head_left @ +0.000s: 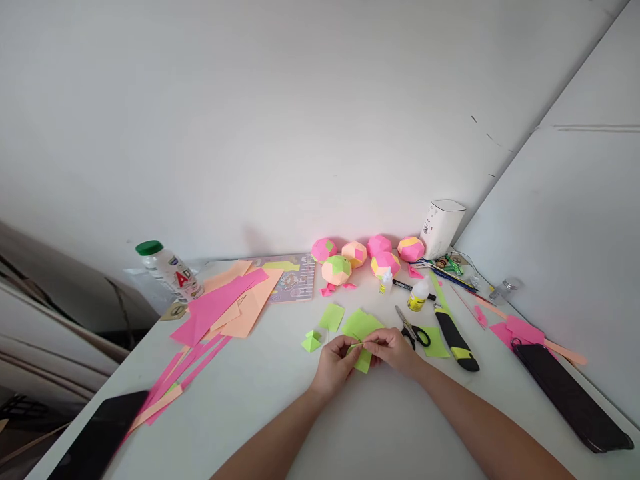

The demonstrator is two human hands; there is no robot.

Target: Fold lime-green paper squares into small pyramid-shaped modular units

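My left hand (pixel 336 365) and my right hand (pixel 396 349) meet at the middle of the table, thumbs and fingertips pinched together. Between them is a small green paper piece (pixel 355 345), partly covered by the fingers. More green paper (pixel 364 322) lies just beyond, and another green part (pixel 365 364) shows below the fingertips; whether it joins the held piece I cannot tell. Left of the hands are a green square (pixel 332 317) and small folded green shapes (pixel 311 342). Black-handled scissors (pixel 414 328) lie open to the right, beside a green sheet (pixel 436 342).
Several faceted paper balls (pixel 336 270) line the wall. Glue bottles (pixel 418 295), a utility knife (pixel 456 339) and a black case (pixel 570 393) stand or lie rightward. Pink and orange paper (pixel 215 303), a white bottle (pixel 173 270) and a dark phone-like slab (pixel 100 433) occupy the left.
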